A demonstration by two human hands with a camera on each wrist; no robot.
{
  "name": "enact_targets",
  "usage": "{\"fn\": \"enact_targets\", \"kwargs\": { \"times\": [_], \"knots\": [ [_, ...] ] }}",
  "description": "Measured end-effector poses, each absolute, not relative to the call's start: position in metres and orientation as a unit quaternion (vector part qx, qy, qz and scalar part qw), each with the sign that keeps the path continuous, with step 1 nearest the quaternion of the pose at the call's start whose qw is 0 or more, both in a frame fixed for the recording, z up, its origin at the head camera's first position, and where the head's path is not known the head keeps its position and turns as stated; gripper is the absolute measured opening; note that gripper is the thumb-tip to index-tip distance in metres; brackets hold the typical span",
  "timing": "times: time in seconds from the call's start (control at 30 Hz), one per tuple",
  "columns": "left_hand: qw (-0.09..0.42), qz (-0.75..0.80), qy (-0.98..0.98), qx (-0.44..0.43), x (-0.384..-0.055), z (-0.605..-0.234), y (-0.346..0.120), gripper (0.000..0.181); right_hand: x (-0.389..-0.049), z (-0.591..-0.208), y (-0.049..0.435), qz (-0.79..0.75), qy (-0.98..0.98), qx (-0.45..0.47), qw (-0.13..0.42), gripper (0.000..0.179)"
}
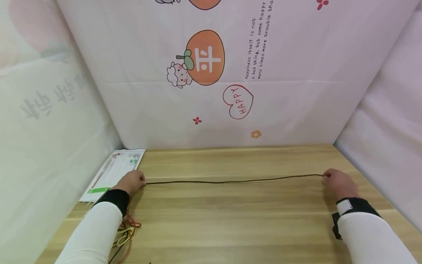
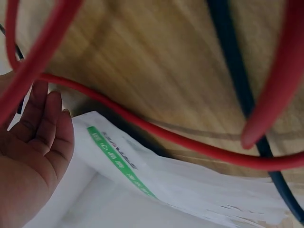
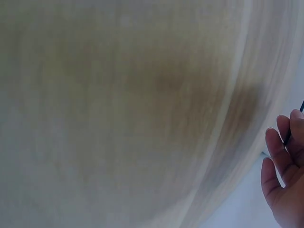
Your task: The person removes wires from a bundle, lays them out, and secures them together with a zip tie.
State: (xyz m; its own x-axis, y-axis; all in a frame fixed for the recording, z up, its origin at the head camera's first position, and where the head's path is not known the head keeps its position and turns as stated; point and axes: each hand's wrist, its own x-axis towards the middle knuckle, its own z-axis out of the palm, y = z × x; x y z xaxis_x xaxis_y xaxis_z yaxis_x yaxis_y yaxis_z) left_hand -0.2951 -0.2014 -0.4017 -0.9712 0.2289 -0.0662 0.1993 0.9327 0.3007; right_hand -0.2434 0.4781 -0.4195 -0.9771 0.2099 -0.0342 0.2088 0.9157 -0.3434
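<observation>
A thin black cord (image 1: 211, 182) stretches almost straight across the table between the two hands in the head view. My left hand (image 1: 131, 182) pinches its left end, next to a white printed packet (image 1: 115, 170). The cord's right end (image 3: 287, 137) is between the thumb and fingers of my right hand (image 1: 339, 182). Red cord (image 2: 128, 116) runs up to the left hand in the left wrist view; whether the fingers also grip it I cannot tell. Below the left hand, tangled red, yellow and dark cords (image 1: 130, 230) lie on the table, partly hidden by the forearm.
The wood-grain table (image 1: 230, 220) is bounded by a printed white cloth wall (image 1: 148, 91) at the back and white cloth (image 1: 392, 139) at the right and left. Dark bands circle both wrists.
</observation>
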Motion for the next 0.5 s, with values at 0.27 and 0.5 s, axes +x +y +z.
{"fn": "enact_targets", "kwargs": {
  "times": [0.27, 0.5],
  "knots": [
    [0.037, 0.157, 0.981, 0.108, -0.298, -0.409, -0.205, 0.014, -0.251, -0.425, 0.471, 0.156, -0.982, -0.105, -0.034, 0.02],
    [0.024, 0.204, 0.971, 0.12, -0.302, -0.415, -0.207, 0.013, -0.252, -0.422, 0.471, 0.149, -0.98, -0.128, -0.024, 0.022]
  ]
}}
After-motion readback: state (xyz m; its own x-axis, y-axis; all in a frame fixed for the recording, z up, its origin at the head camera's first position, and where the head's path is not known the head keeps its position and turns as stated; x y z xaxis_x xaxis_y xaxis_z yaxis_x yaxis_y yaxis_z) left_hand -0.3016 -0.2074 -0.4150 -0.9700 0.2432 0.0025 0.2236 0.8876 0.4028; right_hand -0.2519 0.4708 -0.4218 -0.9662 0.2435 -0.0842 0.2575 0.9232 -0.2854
